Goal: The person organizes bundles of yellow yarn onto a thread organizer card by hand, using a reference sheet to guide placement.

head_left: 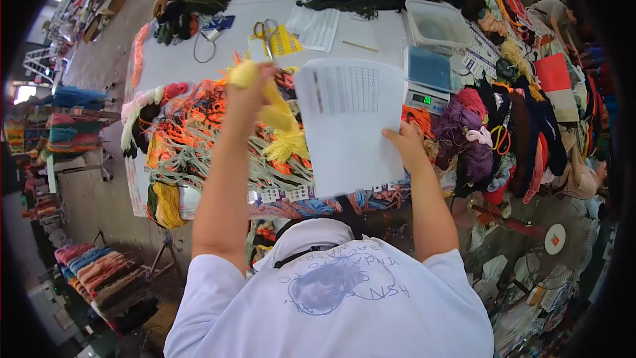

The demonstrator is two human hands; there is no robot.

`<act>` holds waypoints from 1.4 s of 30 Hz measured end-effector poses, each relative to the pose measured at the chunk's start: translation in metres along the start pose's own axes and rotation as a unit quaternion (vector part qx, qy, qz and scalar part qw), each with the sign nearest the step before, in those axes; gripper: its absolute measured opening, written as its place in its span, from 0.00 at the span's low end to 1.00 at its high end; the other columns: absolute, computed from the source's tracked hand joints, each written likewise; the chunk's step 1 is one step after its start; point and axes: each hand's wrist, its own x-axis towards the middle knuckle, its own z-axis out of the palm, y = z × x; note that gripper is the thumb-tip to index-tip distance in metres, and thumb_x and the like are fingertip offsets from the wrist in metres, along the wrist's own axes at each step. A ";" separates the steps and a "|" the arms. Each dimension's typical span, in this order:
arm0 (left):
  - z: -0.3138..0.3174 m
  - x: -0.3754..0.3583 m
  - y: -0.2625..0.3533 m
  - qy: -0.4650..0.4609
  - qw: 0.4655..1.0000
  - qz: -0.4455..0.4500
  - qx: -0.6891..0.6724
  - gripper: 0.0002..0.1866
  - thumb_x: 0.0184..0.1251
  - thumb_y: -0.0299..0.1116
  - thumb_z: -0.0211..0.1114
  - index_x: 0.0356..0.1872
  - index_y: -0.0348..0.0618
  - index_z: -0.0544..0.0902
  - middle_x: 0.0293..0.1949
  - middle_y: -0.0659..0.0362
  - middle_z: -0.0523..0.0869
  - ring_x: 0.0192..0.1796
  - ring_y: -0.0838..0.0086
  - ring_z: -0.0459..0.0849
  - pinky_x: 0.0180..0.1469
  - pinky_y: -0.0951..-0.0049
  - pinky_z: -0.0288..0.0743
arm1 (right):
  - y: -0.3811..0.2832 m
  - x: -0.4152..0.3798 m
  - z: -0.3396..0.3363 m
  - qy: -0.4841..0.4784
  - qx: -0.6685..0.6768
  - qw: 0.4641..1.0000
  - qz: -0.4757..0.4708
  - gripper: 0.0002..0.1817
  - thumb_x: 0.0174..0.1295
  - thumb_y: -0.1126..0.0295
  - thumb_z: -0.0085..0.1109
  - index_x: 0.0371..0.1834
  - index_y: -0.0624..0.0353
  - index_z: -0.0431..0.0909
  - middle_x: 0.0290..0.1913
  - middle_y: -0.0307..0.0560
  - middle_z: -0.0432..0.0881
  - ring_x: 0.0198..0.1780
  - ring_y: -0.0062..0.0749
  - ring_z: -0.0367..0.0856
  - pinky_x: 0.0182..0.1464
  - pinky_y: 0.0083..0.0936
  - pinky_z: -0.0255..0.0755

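My left hand (250, 86) is raised over the table and closed round a hank of pale yellow yarn (283, 122). One end bulges above my fingers, and the rest hangs down to the right. In my right hand (404, 142) is a white sheet of paper (351, 146) with a printed table near its top, gripped at the right edge with my thumb on the front. Below and behind my left hand spreads a pile of orange and grey yarn (192, 139). A pair of scissors (266, 33) lies just beyond that hand.
A digital scale (430, 69) stands right of the paper, with a clear plastic tub (437, 23) behind it. Purple yarn (464, 122) and yellow-handled scissors (501, 139) lie at the right. Another person's hand (160, 5) is at the far left beside dark yarn (192, 10).
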 end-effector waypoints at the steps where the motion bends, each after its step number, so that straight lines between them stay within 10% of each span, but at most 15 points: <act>1: -0.017 0.004 0.001 0.039 0.999 0.000 0.000 0.15 0.64 0.42 0.61 0.44 0.44 0.81 0.35 0.66 0.83 0.28 0.85 0.76 0.26 0.84 0.67 | 0.021 0.020 -0.012 0.014 0.025 1.000 0.013 0.14 0.56 0.76 0.56 0.47 0.65 0.76 0.40 0.43 0.81 0.38 0.25 0.79 0.41 0.24 0.72; 9: -0.168 -0.072 0.073 0.171 0.982 0.057 -0.054 0.16 0.65 0.47 0.58 0.41 0.44 0.76 0.32 0.63 0.78 0.17 0.87 0.67 0.18 0.88 0.61 | 0.130 0.206 -0.098 0.135 -0.022 0.988 0.069 0.16 0.51 0.75 0.58 0.45 0.66 0.77 0.38 0.49 0.82 0.38 0.36 0.80 0.41 0.31 0.73; 18: -0.248 -0.203 0.161 0.164 0.972 0.153 -0.076 0.17 0.68 0.43 0.55 0.46 0.39 0.73 0.39 0.60 0.67 0.34 0.77 0.67 0.52 0.68 0.61 | 0.100 0.283 -0.093 0.203 -0.545 0.806 0.108 0.28 0.49 0.63 0.59 0.56 0.61 0.71 0.51 0.57 0.77 0.55 0.48 0.74 0.60 0.35 0.63; 21: -0.247 -0.223 0.151 0.232 0.964 0.122 -0.046 0.20 0.67 0.45 0.54 0.46 0.34 0.73 0.43 0.57 0.68 0.45 0.69 0.66 0.62 0.64 0.57 | 0.115 0.256 -0.068 0.271 -0.577 0.767 -0.075 0.37 0.50 0.64 0.59 0.64 0.64 0.58 0.60 0.61 0.66 0.63 0.52 0.61 0.65 0.38 0.55; 24: -0.239 -0.232 0.130 0.294 0.949 0.115 0.024 0.22 0.69 0.48 0.52 0.46 0.35 0.73 0.44 0.56 0.71 0.46 0.70 0.69 0.60 0.66 0.60 | 0.092 0.204 -0.014 0.162 -0.565 0.764 -0.264 0.31 0.55 0.68 0.57 0.62 0.65 0.60 0.52 0.58 0.73 0.57 0.45 0.71 0.60 0.33 0.63; 26: -0.253 -0.241 0.122 0.337 0.929 0.090 0.123 0.23 0.70 0.48 0.50 0.47 0.33 0.73 0.45 0.54 0.74 0.48 0.68 0.71 0.59 0.66 0.62 | 0.059 0.156 0.042 -0.037 -0.224 0.968 -0.106 0.22 0.61 0.72 0.52 0.58 0.65 0.64 0.42 0.52 0.79 0.47 0.36 0.78 0.52 0.27 0.71; 28: -0.277 -0.261 0.118 0.325 0.935 0.102 0.096 0.25 0.71 0.48 0.48 0.51 0.32 0.72 0.48 0.52 0.77 0.52 0.65 0.74 0.60 0.65 0.64 | -0.016 0.079 0.103 -0.190 -0.025 0.980 -0.045 0.11 0.64 0.75 0.49 0.47 0.66 0.71 0.36 0.49 0.80 0.39 0.29 0.80 0.44 0.26 0.74; 30: -0.293 -0.265 0.107 0.463 0.875 0.086 0.110 0.26 0.71 0.47 0.47 0.55 0.31 0.71 0.53 0.49 0.76 0.56 0.64 0.73 0.62 0.64 0.64 | -0.091 0.008 0.129 -0.371 0.169 0.913 -0.007 0.07 0.65 0.74 0.47 0.41 0.66 0.72 0.38 0.52 0.79 0.38 0.34 0.79 0.44 0.29 0.73; 33: -0.302 -0.273 0.086 0.443 0.885 0.080 0.115 0.26 0.72 0.47 0.45 0.58 0.32 0.69 0.56 0.50 0.75 0.60 0.63 0.72 0.65 0.63 0.62 | -0.140 -0.045 0.161 -0.549 0.514 0.656 -0.062 0.10 0.59 0.78 0.49 0.42 0.69 0.73 0.39 0.54 0.78 0.46 0.43 0.76 0.48 0.33 0.68; 36: -0.288 -0.260 0.070 0.455 0.879 0.083 0.117 0.24 0.71 0.44 0.48 0.53 0.31 0.73 0.53 0.52 0.77 0.58 0.67 0.73 0.64 0.66 0.62 | -0.173 -0.084 0.189 -0.503 0.558 0.653 -0.096 0.07 0.57 0.76 0.48 0.35 0.66 0.74 0.33 0.48 0.76 0.39 0.41 0.76 0.43 0.31 0.69; 39: -0.298 -0.261 0.053 0.424 0.897 0.080 0.098 0.23 0.73 0.43 0.45 0.54 0.31 0.71 0.54 0.50 0.76 0.59 0.68 0.72 0.65 0.69 0.62 | -0.179 -0.093 0.207 -0.506 0.657 0.523 -0.196 0.19 0.52 0.86 0.39 0.48 0.70 0.71 0.43 0.57 0.74 0.35 0.41 0.74 0.32 0.29 0.67; 42: -0.295 -0.266 0.051 0.363 0.913 0.094 0.160 0.24 0.73 0.45 0.45 0.54 0.31 0.70 0.56 0.49 0.74 0.59 0.67 0.72 0.66 0.69 0.60 | -0.169 -0.110 0.205 -0.562 0.566 0.557 -0.231 0.15 0.55 0.82 0.38 0.41 0.70 0.75 0.39 0.50 0.74 0.43 0.40 0.72 0.51 0.31 0.60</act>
